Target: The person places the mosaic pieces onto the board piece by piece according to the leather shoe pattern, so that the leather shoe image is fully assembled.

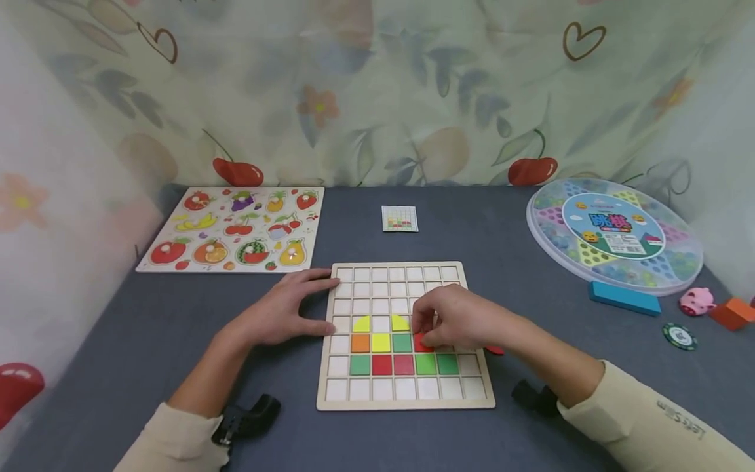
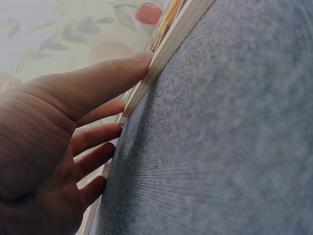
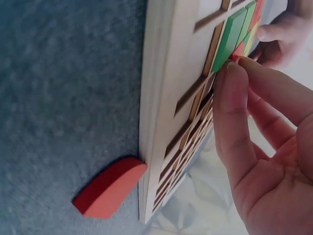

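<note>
At the middle of the grey desk lies the wooden grid board, and everything else can be placed from it. The left hand lies flat against the board's left edge, fingers straight and spread, thumb tip touching the frame; it holds nothing. The right hand is over the board's right half, its fingers curled down onto a red piece that sits in the third row from the near edge, just right of a green tile; the wrist view shows the fingertips pinching at it beside the green tiles.

On the board, the second row from the near edge holds green, red, red, green and green tiles. The row beyond it has orange, yellow and green ones, and two yellow quarter-rounds sit above those. The right hand covers the cells further to the right, so what lies under it cannot be told.

Against the board's right edge a loose red curved piece lies on the desk, touching the frame. Beyond the board's far edge is a small pattern card. Far left of the board lies a fruit peg puzzle; far right sits a round game box, with a blue block, a pink pig figure, an orange block and a round chip near it.
</note>
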`<state>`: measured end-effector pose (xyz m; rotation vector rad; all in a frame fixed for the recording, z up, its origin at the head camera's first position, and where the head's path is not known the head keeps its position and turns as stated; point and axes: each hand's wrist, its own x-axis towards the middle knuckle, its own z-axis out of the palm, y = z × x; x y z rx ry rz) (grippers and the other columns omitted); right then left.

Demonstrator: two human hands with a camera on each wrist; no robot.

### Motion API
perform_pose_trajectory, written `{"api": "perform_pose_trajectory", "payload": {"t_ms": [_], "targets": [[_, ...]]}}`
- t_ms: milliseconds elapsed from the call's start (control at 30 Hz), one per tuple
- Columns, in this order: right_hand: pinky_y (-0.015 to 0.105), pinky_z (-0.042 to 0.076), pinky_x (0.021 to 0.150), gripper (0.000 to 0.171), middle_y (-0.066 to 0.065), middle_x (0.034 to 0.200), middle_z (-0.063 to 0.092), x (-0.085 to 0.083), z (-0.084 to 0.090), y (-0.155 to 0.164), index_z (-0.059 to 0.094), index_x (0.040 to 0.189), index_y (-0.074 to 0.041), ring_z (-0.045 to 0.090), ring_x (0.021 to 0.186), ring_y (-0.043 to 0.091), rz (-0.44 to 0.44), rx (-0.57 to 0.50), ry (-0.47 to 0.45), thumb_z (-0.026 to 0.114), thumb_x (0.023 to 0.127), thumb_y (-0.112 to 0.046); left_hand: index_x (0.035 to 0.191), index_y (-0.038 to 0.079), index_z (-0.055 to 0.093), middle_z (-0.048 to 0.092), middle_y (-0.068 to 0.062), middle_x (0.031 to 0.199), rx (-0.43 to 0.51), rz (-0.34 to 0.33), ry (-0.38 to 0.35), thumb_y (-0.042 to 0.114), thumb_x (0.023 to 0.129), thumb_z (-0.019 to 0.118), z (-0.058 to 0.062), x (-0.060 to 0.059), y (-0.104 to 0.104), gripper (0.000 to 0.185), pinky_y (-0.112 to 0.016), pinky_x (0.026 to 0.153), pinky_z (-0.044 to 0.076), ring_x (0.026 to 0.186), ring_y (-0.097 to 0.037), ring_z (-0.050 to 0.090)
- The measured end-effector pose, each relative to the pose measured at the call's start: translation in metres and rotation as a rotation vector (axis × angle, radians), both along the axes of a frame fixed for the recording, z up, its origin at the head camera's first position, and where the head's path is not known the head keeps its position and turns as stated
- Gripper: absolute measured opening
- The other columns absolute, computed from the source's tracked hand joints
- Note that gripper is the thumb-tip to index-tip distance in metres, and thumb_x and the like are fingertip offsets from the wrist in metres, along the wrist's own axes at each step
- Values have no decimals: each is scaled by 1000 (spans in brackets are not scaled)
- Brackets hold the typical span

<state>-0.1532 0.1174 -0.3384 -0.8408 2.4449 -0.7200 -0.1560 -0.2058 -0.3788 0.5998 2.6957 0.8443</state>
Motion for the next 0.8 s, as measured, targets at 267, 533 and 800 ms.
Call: {"api": "perform_pose_trajectory", "payload": {"t_ms": [267,533,800], "targets": [[26,50,70,14,-9,78,65,4,-1,1,72,86,-18,57,75,10,-24,24,35,80,86,-6,155,16,50,36,-13,165,3,-14,-1,43,87,82,-1,-1,4,80,-65,116,32,150,-40,29],[27,50,69,6,-9,82,65,5,6,21,74,95,-19,59,73,10,-37,-38,62,75,92,-14,155,16,50,35,-13,165,6,-9,-11,42,87,83,1,-2,5,80,-66,116,31,150,-40,28],[27,51,64,11,-7,84,66,9,9,60,74,101,-19,60,74,13,-105,-17,27,79,92,-20,155,15,50,35,-13,165,2,2,-8,41,87,83,2,1,-1,80,-66,116,30,151,-41,28]]}}
